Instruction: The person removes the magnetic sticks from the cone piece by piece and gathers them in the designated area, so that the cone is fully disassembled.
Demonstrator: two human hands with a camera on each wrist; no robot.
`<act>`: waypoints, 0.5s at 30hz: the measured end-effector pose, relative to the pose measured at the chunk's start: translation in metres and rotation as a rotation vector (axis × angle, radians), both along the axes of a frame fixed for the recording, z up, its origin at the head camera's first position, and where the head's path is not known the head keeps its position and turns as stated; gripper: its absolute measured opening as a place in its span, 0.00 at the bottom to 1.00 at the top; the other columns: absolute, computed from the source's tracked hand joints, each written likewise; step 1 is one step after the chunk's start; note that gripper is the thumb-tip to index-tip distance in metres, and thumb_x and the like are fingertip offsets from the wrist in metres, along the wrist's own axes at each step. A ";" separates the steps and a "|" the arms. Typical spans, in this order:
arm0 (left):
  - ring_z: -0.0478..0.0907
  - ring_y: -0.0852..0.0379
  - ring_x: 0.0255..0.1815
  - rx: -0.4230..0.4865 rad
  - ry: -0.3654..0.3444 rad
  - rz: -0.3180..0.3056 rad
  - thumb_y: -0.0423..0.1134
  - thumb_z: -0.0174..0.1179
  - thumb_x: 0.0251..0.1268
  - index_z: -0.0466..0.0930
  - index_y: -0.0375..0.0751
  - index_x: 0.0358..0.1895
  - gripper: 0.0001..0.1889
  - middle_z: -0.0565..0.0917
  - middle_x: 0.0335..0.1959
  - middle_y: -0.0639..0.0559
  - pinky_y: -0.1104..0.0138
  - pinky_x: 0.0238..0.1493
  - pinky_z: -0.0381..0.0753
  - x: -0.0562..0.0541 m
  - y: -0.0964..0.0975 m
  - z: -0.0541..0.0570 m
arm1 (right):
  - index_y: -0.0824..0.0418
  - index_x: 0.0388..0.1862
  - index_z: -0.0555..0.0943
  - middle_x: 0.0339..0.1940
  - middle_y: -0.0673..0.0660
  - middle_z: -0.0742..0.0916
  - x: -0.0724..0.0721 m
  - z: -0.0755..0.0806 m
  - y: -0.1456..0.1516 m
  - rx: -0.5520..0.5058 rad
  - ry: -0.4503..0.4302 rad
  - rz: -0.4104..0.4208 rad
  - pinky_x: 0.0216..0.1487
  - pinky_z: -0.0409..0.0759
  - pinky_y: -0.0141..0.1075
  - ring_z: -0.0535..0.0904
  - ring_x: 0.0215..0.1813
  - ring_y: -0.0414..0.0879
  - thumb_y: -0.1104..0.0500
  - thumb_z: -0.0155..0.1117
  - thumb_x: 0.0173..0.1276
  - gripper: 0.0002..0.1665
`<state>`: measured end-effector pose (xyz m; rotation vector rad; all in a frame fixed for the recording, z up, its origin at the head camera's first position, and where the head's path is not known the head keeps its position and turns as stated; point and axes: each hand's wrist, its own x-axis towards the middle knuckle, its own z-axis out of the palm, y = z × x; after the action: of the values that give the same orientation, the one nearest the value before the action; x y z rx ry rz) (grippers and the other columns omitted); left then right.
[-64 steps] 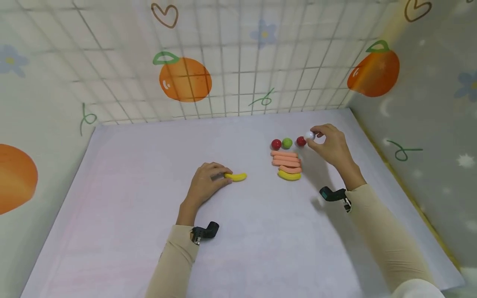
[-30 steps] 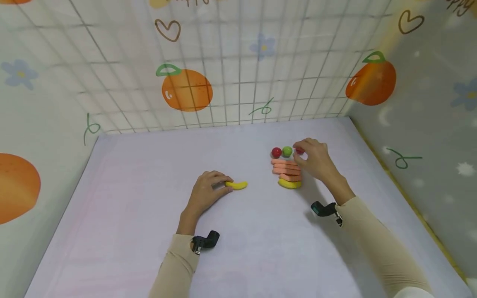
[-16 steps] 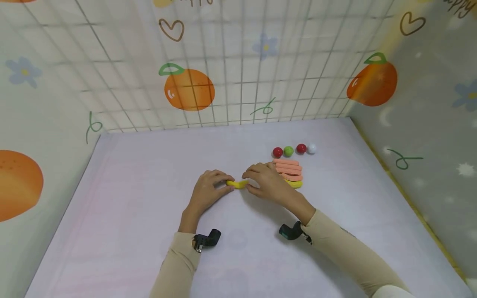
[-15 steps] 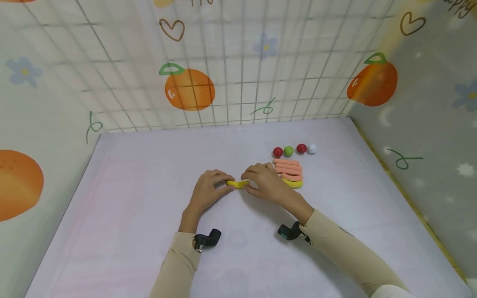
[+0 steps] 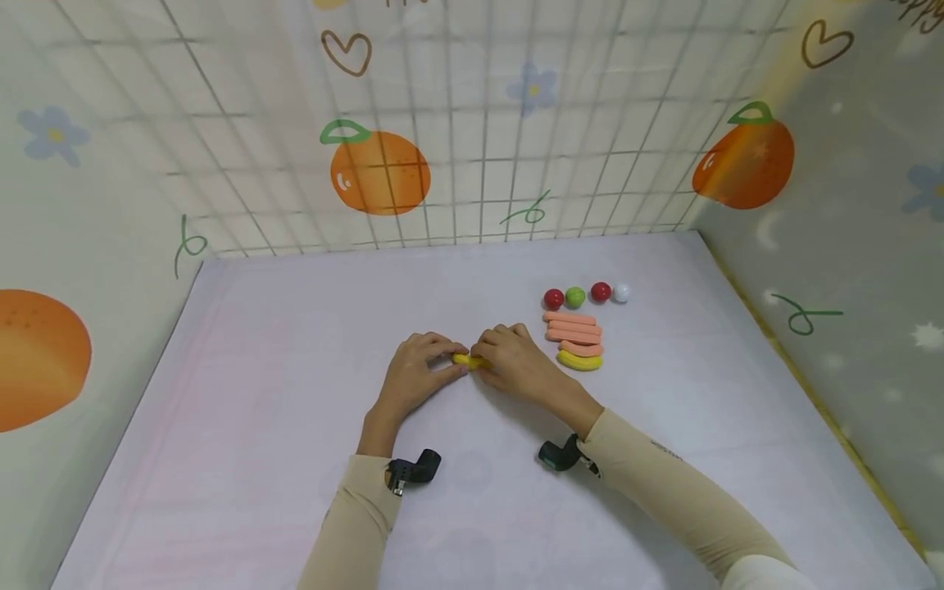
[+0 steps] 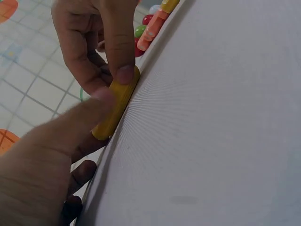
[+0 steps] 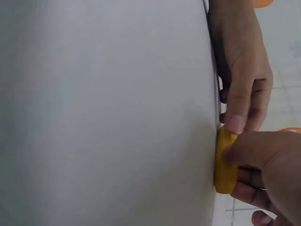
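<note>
A small yellow toy banana (image 5: 466, 360) lies near the middle of the table. My left hand (image 5: 417, 370) pinches its left end between thumb and fingers. The other end is in the grip of my right hand (image 5: 512, 360), whose fingers cover much of it in the head view. In the left wrist view the banana (image 6: 115, 110) spans from one thumb to the other, low against the tabletop. The right wrist view also has both thumbs on the banana (image 7: 225, 165).
Right of the hands, several pink sausage-like sticks (image 5: 574, 328) lie stacked in rows above a second yellow banana (image 5: 579, 360). Behind them sit a red ball (image 5: 554, 299), a green ball (image 5: 575, 297), another red ball (image 5: 601, 292) and a white ball (image 5: 622, 292). A patterned wall (image 5: 472, 123) borders the table's back.
My right hand has let go of the white ball, now beside the right-hand red one. It has moved left and taken hold of the banana's right end. My left hand has kept its pinch.
</note>
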<state>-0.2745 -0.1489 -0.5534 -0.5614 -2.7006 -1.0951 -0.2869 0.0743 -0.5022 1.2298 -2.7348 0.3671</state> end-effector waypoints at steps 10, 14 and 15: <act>0.76 0.59 0.47 0.028 0.030 0.008 0.52 0.65 0.67 0.88 0.58 0.49 0.11 0.85 0.42 0.66 0.59 0.51 0.72 -0.001 0.001 0.000 | 0.54 0.45 0.87 0.44 0.49 0.85 0.005 0.012 0.017 -0.015 0.019 -0.074 0.49 0.66 0.43 0.76 0.50 0.46 0.58 0.72 0.63 0.12; 0.76 0.58 0.47 0.016 0.033 0.002 0.49 0.66 0.67 0.88 0.58 0.49 0.10 0.85 0.44 0.65 0.58 0.51 0.72 -0.003 0.000 0.000 | 0.55 0.43 0.87 0.43 0.49 0.85 0.007 0.021 0.028 -0.082 0.030 -0.070 0.50 0.66 0.44 0.76 0.49 0.47 0.59 0.72 0.62 0.11; 0.76 0.59 0.48 0.014 0.028 0.003 0.48 0.66 0.67 0.88 0.58 0.49 0.10 0.85 0.44 0.66 0.58 0.52 0.72 -0.003 0.000 0.000 | 0.55 0.43 0.87 0.43 0.49 0.85 0.008 0.023 0.031 -0.099 0.026 -0.070 0.50 0.66 0.45 0.76 0.49 0.47 0.60 0.72 0.61 0.10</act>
<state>-0.2772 -0.1487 -0.5535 -0.5663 -2.6674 -1.0967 -0.2789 0.1053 -0.4791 1.1032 -2.6939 0.4698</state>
